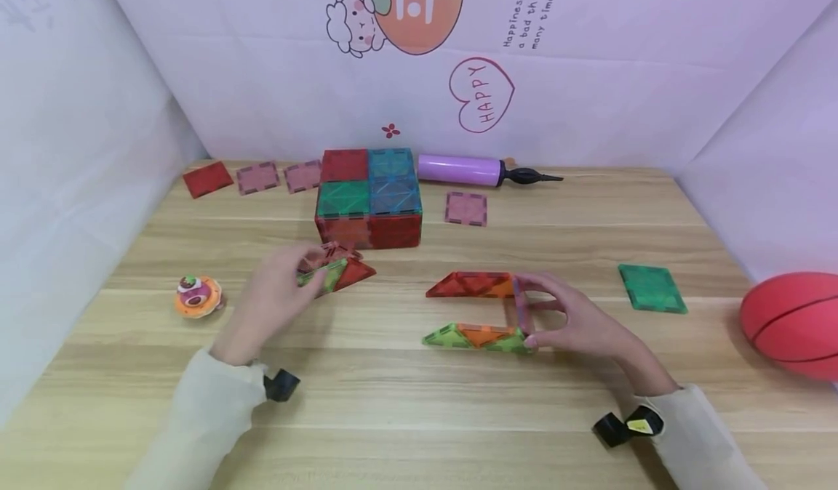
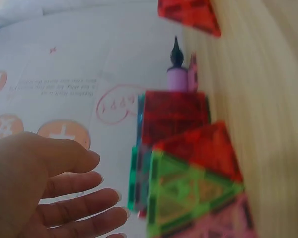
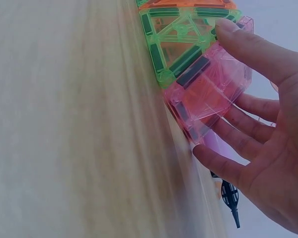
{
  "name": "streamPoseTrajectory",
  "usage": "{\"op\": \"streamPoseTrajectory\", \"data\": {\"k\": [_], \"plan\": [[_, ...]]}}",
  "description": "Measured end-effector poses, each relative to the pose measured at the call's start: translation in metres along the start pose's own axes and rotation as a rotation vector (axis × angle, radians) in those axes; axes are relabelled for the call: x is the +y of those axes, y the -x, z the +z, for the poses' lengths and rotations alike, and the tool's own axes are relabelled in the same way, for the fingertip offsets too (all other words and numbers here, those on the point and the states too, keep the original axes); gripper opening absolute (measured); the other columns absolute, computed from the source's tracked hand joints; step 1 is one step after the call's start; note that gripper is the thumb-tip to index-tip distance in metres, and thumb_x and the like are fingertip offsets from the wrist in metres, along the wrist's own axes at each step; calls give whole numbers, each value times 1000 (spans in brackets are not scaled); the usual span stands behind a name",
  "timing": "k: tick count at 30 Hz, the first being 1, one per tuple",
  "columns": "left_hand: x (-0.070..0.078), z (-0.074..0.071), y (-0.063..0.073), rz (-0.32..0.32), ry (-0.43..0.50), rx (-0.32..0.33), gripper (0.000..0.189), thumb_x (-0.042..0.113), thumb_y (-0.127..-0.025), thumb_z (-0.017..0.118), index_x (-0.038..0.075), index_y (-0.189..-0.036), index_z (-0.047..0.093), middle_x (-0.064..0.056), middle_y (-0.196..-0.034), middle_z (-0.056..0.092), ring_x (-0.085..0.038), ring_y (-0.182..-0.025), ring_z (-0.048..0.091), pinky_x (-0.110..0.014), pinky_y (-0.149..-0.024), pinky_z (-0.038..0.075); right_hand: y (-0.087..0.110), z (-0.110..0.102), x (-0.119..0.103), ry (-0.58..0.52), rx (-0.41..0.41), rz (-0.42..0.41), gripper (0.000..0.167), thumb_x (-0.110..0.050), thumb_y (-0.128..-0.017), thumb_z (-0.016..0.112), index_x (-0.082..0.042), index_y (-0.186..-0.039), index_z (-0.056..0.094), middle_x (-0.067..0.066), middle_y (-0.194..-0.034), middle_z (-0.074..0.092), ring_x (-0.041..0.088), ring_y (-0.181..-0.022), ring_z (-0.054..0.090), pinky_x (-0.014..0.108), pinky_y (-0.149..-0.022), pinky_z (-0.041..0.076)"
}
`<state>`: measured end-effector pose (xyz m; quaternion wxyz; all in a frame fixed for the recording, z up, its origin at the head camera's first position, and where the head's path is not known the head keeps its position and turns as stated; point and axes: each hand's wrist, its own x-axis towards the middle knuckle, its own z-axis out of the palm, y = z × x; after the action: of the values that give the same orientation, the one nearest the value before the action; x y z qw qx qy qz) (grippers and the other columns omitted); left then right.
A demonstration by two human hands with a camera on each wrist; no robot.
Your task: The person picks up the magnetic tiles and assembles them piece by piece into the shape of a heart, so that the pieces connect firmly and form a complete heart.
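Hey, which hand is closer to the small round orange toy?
Left. The left hand is a short way right of the orange toy; the right hand is much farther right, at the upright pink tile.

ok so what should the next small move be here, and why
Probably slide the green-and-red piece rightward with the left grip, toward the tile frame. The frame's left end has no tile across it, the left grip is right at that piece, and the right grip holds the pink tile at the other end.
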<state>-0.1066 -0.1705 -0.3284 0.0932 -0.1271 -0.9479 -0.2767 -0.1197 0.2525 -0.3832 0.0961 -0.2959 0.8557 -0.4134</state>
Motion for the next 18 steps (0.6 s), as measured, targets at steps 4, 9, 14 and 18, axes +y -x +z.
{"op": "streamPoseTrajectory", "data": {"k": [4,9,14,18], "plan": [[-14,-24,0,-77,-1,-3,29,19,-95,55,1,-117,60,-20,-111,63,-31,-92,61,-47,-75,51,0,-1,1,6,2,-6,81,-20,-75,81,-13,-143,38,6,-140,44,-1,-122,44,31,-97,48],[-29,-59,-9,-79,-22,49,31,17,-95,53,-4,-118,57,-26,-112,61,-39,-99,57,-54,-79,47,0,-2,3,10,8,-13,81,-18,-75,81,-14,-144,38,7,-140,44,-3,-121,44,27,-97,48],[-54,-99,-21,-105,-78,37,34,20,-94,55,-5,-117,56,-29,-113,60,-42,-95,59,-50,-73,50,0,-1,4,3,11,-33,83,-15,-73,82,-12,-143,38,10,-139,45,-3,-122,43,27,-96,48],[-87,-126,-34,-148,-143,-45,37,24,-94,55,-5,-116,56,-31,-111,60,-42,-96,58,-39,-67,47,-1,0,4,0,6,-46,83,-14,-74,82,-12,-143,38,11,-137,46,-2,-121,44,28,-95,49]]}}
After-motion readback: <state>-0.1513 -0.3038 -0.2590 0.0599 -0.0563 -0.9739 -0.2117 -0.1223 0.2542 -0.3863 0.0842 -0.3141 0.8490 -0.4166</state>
